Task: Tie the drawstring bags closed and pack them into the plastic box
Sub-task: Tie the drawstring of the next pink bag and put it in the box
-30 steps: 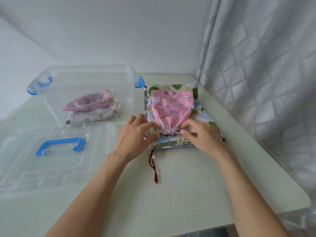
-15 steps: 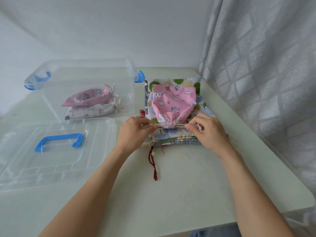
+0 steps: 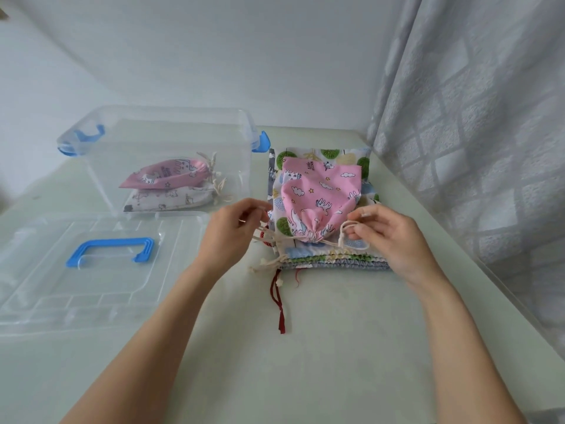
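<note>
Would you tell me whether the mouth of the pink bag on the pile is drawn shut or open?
Drawn shut: the pink bag narrows to a gathered neck, with cream cords leading out to both hands.

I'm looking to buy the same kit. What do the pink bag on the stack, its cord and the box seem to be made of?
Pink bag: likely matte woven cotton, printed; it creases and gathers softly at the neck.
Cord: off-white twisted string, probably cotton, looped and limp.
Plastic box: clear glossy rigid plastic; the packed bags show through it. Its latches are opaque blue.
</note>
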`<action>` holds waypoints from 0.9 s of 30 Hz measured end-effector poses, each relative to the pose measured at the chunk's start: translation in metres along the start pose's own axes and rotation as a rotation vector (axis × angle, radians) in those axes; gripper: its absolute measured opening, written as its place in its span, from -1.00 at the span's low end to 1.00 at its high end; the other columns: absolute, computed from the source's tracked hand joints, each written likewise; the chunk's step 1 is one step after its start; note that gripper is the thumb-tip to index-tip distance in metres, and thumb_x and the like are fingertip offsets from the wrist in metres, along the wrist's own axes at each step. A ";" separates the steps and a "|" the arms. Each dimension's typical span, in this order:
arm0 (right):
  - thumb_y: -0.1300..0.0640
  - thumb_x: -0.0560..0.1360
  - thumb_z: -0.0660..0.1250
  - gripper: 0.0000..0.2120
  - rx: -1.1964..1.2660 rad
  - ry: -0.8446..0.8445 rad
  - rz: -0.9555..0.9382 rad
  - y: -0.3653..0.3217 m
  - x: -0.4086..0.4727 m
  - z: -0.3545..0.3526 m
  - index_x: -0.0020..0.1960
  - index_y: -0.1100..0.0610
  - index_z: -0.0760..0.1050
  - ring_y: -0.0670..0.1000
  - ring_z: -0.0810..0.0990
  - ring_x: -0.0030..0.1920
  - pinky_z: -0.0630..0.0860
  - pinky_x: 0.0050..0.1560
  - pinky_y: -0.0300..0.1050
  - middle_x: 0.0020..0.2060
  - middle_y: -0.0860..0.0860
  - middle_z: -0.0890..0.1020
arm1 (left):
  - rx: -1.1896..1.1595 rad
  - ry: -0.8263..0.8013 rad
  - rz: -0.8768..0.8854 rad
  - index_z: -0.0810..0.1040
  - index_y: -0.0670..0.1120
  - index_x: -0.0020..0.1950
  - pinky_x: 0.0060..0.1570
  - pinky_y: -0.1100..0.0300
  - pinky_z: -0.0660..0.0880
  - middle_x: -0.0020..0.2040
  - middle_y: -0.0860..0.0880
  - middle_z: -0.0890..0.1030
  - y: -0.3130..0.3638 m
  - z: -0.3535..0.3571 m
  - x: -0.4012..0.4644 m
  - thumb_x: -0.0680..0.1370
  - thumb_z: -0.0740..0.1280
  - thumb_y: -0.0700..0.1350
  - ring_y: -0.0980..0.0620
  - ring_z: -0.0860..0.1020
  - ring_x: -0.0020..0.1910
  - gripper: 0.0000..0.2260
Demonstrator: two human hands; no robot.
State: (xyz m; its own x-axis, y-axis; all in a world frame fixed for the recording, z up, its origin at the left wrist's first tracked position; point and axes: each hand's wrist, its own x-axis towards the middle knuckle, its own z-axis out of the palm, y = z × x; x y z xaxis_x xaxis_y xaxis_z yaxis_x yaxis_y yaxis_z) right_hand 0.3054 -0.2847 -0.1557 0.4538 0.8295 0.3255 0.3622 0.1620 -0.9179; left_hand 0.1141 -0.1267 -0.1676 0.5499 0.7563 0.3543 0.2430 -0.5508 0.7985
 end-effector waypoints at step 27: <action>0.26 0.44 0.40 -0.92 -0.066 0.012 0.051 -0.020 0.026 0.068 -0.17 0.10 0.58 -0.15 0.49 -0.47 0.48 -0.40 -0.32 -0.46 -0.10 0.57 | -0.053 -0.230 0.004 0.57 -0.12 -0.11 -0.23 0.20 0.58 -0.31 0.03 0.66 0.011 -0.032 -0.002 0.51 0.36 -0.05 0.10 0.63 -0.36 -0.86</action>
State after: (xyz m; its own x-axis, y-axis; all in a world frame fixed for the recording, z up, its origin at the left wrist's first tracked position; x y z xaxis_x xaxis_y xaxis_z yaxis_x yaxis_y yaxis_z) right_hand 0.2546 -0.2301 -0.1447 0.4832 0.8291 0.2814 0.3909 0.0833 -0.9167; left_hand 0.0905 -0.1231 -0.1443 0.7201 0.6503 0.2420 0.2015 -0.5297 0.8239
